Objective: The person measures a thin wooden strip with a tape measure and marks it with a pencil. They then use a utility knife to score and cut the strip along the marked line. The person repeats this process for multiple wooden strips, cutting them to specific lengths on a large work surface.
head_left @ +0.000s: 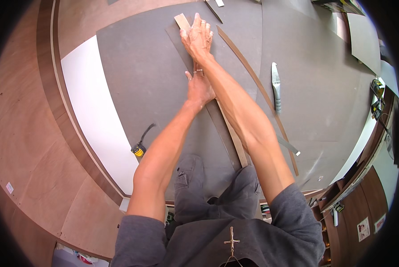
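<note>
A long, narrow wooden strip [236, 141] runs from near my legs to the far side of the grey sheet, with a thin dark strip [220, 129] along its left side. Near the strip's far end, my right hand [197, 39] is closed over it, thumb on the left. My left hand [200, 88] presses on the strip closer to me, its thumb held out to the left and its fingers partly hidden under my right wrist. To the right lie a thin brown strip [257, 76] and a knife with a grey handle [277, 91].
A black and yellow tape measure [138, 150] lies left of my left forearm on the large grey sheet [141, 71]. A white panel [90, 89] shows at the left. A short grey strip [289, 145] pokes out beside my right forearm. Tools [377, 100] lie at the right edge.
</note>
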